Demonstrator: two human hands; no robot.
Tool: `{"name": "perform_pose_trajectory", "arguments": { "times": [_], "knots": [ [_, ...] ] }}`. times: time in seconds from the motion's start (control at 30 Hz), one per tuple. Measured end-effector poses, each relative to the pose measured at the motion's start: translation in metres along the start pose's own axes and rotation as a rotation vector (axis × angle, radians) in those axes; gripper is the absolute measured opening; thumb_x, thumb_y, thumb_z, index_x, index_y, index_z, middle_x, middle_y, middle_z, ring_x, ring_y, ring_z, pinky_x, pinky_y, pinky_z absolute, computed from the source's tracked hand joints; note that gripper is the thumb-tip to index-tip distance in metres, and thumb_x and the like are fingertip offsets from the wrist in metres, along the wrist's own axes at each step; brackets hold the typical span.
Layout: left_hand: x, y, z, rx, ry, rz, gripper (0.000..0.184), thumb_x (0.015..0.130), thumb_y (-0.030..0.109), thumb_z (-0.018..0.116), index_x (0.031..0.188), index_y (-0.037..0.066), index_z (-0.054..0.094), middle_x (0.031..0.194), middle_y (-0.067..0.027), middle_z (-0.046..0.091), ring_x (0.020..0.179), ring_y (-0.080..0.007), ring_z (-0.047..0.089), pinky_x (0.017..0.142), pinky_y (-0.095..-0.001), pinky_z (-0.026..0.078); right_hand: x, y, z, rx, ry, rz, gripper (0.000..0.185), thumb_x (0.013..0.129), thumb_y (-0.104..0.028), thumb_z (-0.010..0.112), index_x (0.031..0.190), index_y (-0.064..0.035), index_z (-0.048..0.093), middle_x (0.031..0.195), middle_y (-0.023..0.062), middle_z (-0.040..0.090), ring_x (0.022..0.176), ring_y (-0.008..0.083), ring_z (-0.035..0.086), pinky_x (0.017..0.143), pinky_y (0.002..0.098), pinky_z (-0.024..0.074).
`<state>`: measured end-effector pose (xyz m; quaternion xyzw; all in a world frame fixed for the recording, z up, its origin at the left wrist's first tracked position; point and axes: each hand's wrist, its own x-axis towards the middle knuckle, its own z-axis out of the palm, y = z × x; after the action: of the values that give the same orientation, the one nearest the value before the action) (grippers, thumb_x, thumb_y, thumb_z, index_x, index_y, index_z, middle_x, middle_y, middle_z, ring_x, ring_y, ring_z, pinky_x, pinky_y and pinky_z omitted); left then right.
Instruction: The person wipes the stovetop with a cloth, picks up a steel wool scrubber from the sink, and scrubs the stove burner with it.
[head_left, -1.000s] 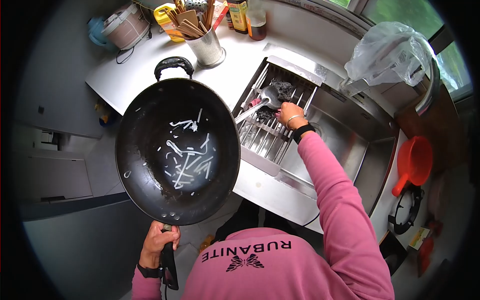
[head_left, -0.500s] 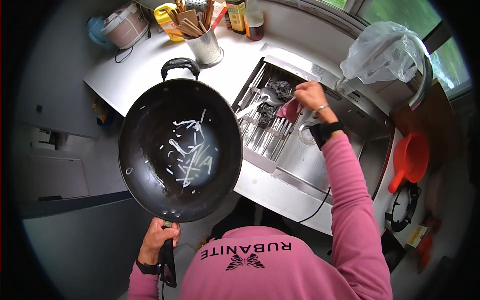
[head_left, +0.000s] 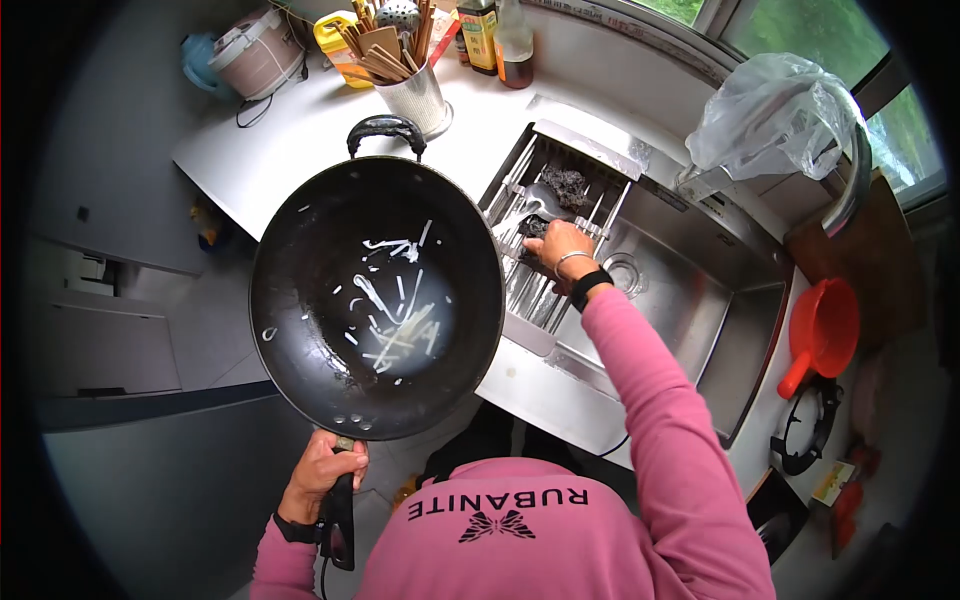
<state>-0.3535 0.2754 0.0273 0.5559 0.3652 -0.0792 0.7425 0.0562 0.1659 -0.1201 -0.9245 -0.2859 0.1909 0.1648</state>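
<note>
My left hand (head_left: 328, 466) is closed round the handle of a large black wok (head_left: 330, 260), tilted so its inside shows, with pale strips and a little cloudy liquid in it. My right hand (head_left: 562, 248) is over the metal rack (head_left: 545, 318) across the sink, its fingers bent down beside a dark scrubber (head_left: 536, 228). What those fingers hold is hidden. A metal ladle (head_left: 545, 200) lies on the rack, near a second dark scrubber (head_left: 566, 186). No pink cloth shows.
The sink basin (head_left: 660, 330) lies right of the rack, under a tap hung with a plastic bag (head_left: 770, 120). A red ladle (head_left: 825, 325) and black ring (head_left: 805, 425) are further right. Behind stand a utensil holder (head_left: 415, 100), bottles (head_left: 515, 50) and a rice cooker (head_left: 258, 55).
My right hand lifted the pink cloth rightward off the rack, then came back left and down beside the near scrubber. The wok has shifted slightly right in view, still in my left hand.
</note>
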Motion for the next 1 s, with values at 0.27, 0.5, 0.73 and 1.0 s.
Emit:
{"name": "perform_pose_trajectory", "arguments": {
  "times": [0.27,0.5,0.73,1.0],
  "knots": [
    [0.022,0.013,0.005,0.117,-0.13,0.033,0.017,0.072,0.012,0.061,0.064,0.001,0.05,0.051,-0.007,0.051,0.041,-0.014,0.05,0.041,-0.0246,0.04,-0.053,0.036,-0.067,0.224,-0.061,-0.084,0.023,0.065,-0.023,0.061,0.073,-0.0013,0.064,0.067,0.0169,0.061,0.06,0.0309,0.059,0.061,0.0384,0.0471],
    [0.083,0.037,0.044,0.255,-0.27,-0.014,0.019,0.075,0.011,0.059,0.061,0.003,0.05,0.051,-0.0038,0.051,0.042,-0.0106,0.05,0.041,-0.0228,0.038,-0.155,0.129,-0.125,0.591,0.109,-0.011,0.034,0.072,-0.021,0.062,0.056,0.0006,0.042,0.048,-0.0006,0.034,0.05,0.0062,0.033,0.043,0.0269,0.028],
    [0.145,0.046,0.079,0.313,-0.403,-0.067,0.019,0.075,0.015,0.06,0.063,0.005,0.05,0.052,-0.0029,0.052,0.042,-0.0099,0.05,0.04,-0.0214,0.038,-0.236,0.187,-0.12,0.693,0.31,0.199,0.031,0.07,-0.017,0.062,0.053,-0.0023,0.04,0.049,-0.0051,0.034,0.047,0.0029,0.035,0.041,0.0238,0.0263],
    [0.179,0.04,0.095,0.39,-0.449,-0.05,0.017,0.075,0.015,0.058,0.064,0.004,0.05,0.054,-0.004,0.052,0.041,-0.0108,0.051,0.041,-0.0214,0.041,-0.279,0.188,-0.12,0.88,0.35,0.319,0.021,0.073,-0.011,0.061,0.057,-0.0048,0.048,0.05,-0.0074,0.039,0.045,0.0006,0.036,0.04,0.0196,0.0261]
  ]
}}
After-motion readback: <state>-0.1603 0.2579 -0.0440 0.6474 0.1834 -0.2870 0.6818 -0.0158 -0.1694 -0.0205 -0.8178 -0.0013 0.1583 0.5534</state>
